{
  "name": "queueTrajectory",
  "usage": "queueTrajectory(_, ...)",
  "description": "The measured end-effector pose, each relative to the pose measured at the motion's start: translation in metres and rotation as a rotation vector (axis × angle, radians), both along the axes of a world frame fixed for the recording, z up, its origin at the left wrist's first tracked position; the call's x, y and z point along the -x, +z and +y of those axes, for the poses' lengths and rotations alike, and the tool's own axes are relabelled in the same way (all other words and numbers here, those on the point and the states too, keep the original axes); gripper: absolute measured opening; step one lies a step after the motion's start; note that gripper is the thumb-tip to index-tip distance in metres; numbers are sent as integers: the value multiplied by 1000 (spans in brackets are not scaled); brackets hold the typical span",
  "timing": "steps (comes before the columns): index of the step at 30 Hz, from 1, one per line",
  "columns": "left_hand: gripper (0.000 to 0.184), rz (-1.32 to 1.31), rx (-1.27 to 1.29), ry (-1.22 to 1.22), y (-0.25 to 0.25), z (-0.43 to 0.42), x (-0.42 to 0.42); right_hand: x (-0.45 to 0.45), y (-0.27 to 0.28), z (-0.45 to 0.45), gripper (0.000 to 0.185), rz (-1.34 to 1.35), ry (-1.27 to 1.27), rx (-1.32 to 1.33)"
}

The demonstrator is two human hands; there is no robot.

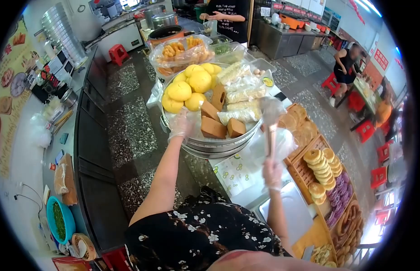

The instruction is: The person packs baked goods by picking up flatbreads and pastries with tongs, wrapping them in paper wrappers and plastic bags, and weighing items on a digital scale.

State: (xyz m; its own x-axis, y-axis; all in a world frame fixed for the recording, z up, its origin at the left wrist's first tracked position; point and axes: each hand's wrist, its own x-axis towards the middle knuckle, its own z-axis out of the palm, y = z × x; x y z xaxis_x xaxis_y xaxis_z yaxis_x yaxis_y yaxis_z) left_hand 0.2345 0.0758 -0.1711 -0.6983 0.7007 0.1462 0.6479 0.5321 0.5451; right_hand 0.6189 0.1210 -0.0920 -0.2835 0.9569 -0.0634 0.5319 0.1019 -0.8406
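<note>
My left hand (181,123), in a clear plastic glove, is at the near left rim of a round metal steamer (205,151). Its fingers look stretched out, close below the large yellow buns (185,90) and left of the brown cake blocks (213,127). My right hand (272,174), also gloved, is wrapped round the handle of a long-handled tool (271,135). The tool stands upright at the steamer's right side; its rounded greyish head is blurred, so its kind is unclear. Plastic-wrapped pale food rolls (244,95) lie in the steamer's right part.
A metal tray (287,212) is below my right hand. To the right, wooden trays hold round flatbreads (320,165) and purple twists (339,196). Bagged fried dough (178,49) stands behind the steamer. A counter with a blue basin (61,221) runs along the left. A person (228,20) stands across.
</note>
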Motion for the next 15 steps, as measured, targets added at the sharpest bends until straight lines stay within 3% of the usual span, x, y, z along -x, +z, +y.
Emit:
queueTrajectory(1, 42, 112, 23, 55, -4, 2, -2, 7, -12, -12, 50, -61, 44, -58)
queueTrajectory(3, 48, 230, 39, 112, -9, 4, -5, 20, -19, -27, 55, -50, 238, 69)
queueTrajectory(5, 35, 350, -1, 176, -14, 6, -9, 28, -29, -37, 58, -142, 259, 83)
queueTrajectory(7, 28, 308, 55, 149, -27, 9, -4, 32, -30, -44, 62, -239, 285, 107)
queueTrajectory(11, 18, 369, 16, 38, -43, 4, 9, 56, 23, -50, 66, -443, 470, 68)
queueTrajectory(12, 18, 453, -219, -18, -99, 13, 32, 61, 39, -54, 64, -389, 546, 23)
queueTrajectory(13, 18, 563, 151, 98, -108, 18, 27, 66, 60, -59, 62, -336, 620, -23)
queueTrajectory(15, 18, 497, 109, 99, -107, 16, 26, 68, 95, -72, 58, -187, 655, -142)
